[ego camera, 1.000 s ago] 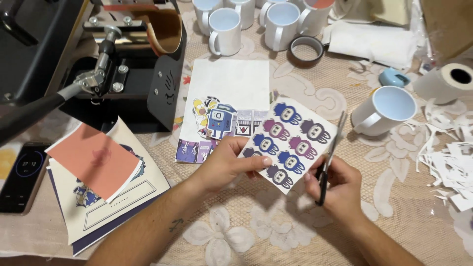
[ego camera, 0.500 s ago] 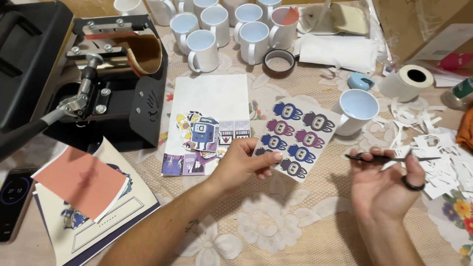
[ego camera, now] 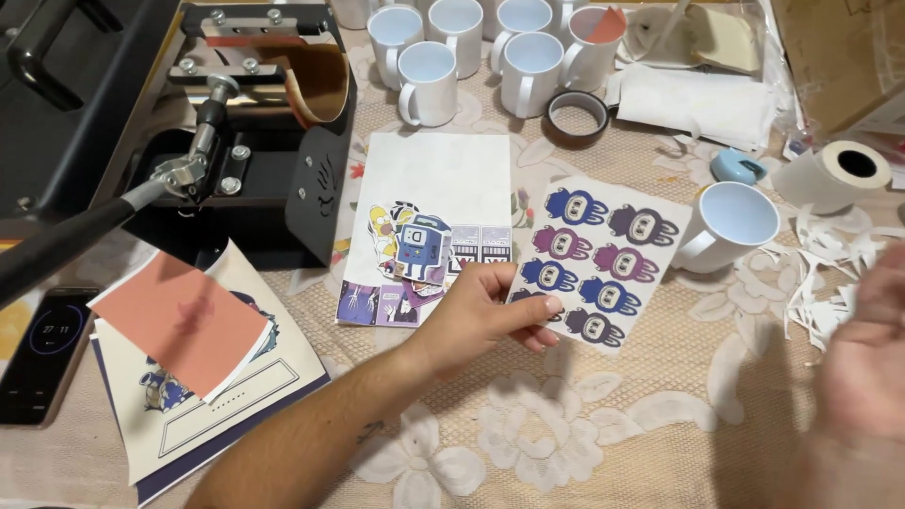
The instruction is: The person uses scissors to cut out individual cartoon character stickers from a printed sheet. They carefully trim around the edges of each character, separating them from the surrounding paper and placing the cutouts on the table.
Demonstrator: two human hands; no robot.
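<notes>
Sticker sheet (ego camera: 600, 259): smooth printed paper, slight sheen. Mug (ego camera: 731, 226): glossy white ceramic. Tablecloth (ego camera: 528, 443): matt lace cloth; press (ego camera: 245, 141): black matt metal.

The worktop (ego camera: 660, 396) wears a beige lace cloth with white flowers. On it lie a black mug press (ego camera: 236, 123), white mugs (ego camera: 490, 47), a tape ring (ego camera: 577, 117), printed sheets (ego camera: 603, 259), a phone (ego camera: 42, 349) and paper scraps (ego camera: 830, 273).

The left hand (ego camera: 485, 311) reaches in from the lower left on a bare forearm, fingers curled, thumb and fingertips pinched together. The right hand (ego camera: 863, 368) (badly blurred) hangs at the right edge; its grip is unreadable.
</notes>
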